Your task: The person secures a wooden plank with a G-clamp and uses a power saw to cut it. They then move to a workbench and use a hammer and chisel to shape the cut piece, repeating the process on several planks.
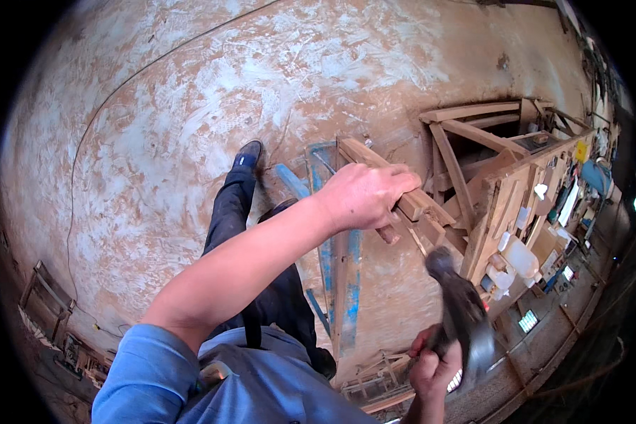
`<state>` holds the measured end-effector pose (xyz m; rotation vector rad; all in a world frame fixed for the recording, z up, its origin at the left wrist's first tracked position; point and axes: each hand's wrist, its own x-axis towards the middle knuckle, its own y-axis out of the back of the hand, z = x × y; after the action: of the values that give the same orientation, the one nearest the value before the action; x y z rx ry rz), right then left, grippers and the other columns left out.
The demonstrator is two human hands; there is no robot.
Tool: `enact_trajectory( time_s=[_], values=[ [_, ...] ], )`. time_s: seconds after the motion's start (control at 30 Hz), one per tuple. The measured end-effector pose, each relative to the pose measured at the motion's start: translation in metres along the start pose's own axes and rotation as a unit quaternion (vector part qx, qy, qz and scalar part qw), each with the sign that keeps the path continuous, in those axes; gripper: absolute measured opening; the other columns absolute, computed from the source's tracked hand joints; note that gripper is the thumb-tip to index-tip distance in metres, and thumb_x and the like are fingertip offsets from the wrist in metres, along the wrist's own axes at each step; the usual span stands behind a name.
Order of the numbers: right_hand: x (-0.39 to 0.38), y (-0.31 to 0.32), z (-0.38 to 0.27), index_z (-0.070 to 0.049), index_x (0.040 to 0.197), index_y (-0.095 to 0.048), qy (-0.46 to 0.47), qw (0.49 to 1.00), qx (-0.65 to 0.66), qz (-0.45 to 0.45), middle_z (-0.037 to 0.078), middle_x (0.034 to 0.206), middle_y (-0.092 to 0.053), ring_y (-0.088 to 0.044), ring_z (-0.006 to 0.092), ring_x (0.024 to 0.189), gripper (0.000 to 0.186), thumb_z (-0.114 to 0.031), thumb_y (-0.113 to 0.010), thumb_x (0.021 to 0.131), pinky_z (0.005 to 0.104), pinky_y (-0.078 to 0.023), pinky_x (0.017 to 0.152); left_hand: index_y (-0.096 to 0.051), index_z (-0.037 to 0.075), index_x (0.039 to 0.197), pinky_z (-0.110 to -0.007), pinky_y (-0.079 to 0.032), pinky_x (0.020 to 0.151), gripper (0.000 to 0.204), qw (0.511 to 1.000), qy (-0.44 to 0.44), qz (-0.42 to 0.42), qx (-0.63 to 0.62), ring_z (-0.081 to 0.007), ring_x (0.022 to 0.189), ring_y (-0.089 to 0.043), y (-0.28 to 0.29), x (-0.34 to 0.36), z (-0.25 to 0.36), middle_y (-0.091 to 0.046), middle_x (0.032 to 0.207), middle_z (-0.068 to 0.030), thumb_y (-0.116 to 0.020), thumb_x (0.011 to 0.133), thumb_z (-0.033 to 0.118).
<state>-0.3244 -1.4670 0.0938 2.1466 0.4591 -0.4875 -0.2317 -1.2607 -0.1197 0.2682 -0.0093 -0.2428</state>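
Observation:
My left hand (371, 192) reaches across and closes around a wooden piece (410, 206), pressing it on a narrow wooden beam (364, 150). The thumb side of that hand is partly hidden. Lower right, my right hand (434, 364) grips a hammer (466, 304) by its handle. Its dark metal head is raised near the beam's end, blurred by motion and apart from the wood. Under the beam stands a wooden trestle (339, 283) with worn blue paint.
A workbench (523, 159) on the right is crowded with boards, a pale plastic container (521, 256) and other items. A cable (74, 177) curves over the stained floor at left. My shoe (247, 154) is beside the trestle. Wooden frames (39, 290) stand at far left.

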Motion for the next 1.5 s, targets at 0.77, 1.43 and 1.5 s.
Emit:
enact_trajectory(
  time_s=[0.77,1.43,1.5],
  values=[
    [-0.008,-0.214,0.239,0.003,0.112,-0.064,-0.247,0.965,0.013,0.088,0.020,0.112,-0.066,-0.063,0.0385,0.106,0.042,-0.014,-0.079,0.076,0.0414,-0.050,0.093,-0.061,0.010,0.125,-0.035,-0.054,0.089,0.055,0.991,-0.005,-0.079,0.110,-0.0276,0.101,-0.067,0.011,0.011,-0.031,-0.068,0.114,-0.0120,-0.079,0.074,0.008],
    [-0.015,-0.270,0.311,-0.002,0.118,-0.062,-0.197,0.973,-0.024,0.120,0.019,0.109,-0.064,-0.060,0.0391,0.103,0.049,-0.025,-0.079,0.078,0.0457,-0.048,0.088,-0.060,0.013,0.128,-0.036,-0.054,0.085,0.057,0.860,0.321,-0.368,0.148,-0.0242,0.093,-0.072,0.016,0.072,-0.130,-0.074,0.098,-0.0121,-0.081,0.076,0.027],
    [-0.019,-0.254,0.307,0.000,0.114,-0.063,-0.209,0.975,0.018,0.069,0.020,0.102,-0.066,-0.062,0.0397,0.096,0.048,-0.023,-0.080,0.077,0.0449,-0.050,0.083,-0.061,0.008,0.125,-0.032,-0.057,0.074,0.052,0.874,0.240,-0.376,0.193,-0.0199,0.084,-0.073,0.023,0.069,-0.119,-0.073,0.095,-0.0118,-0.080,0.079,0.025]
  ],
)
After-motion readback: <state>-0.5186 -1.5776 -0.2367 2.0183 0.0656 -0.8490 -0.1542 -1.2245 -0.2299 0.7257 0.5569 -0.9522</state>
